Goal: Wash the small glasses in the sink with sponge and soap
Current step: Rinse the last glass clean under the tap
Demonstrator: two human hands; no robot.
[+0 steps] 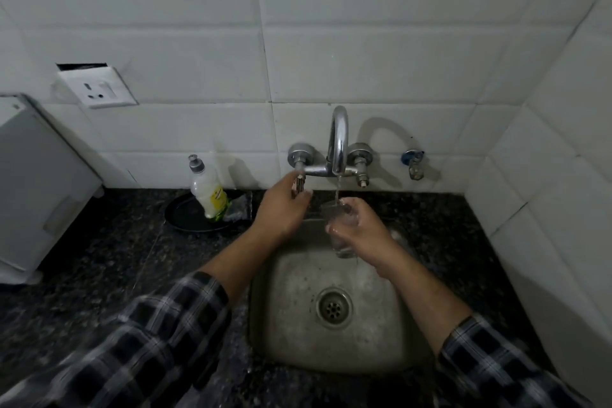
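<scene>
Glass (343, 247) stands upright, mouth up under spout (339, 146), gripped by right hand (362, 230); left hand (281, 209) pinches tap handle (300, 181).

Left grip (281, 205) pinches ahead while right grip (361, 228) curls closed beside it.

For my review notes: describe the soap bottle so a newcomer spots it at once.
From the steel sink, go left along the dark counter to the round black tray by the tiled wall. The soap bottle leans in it beside a dark scrubbing pad. It alone is pale, with a grey cap and a yellow-green label.
</scene>
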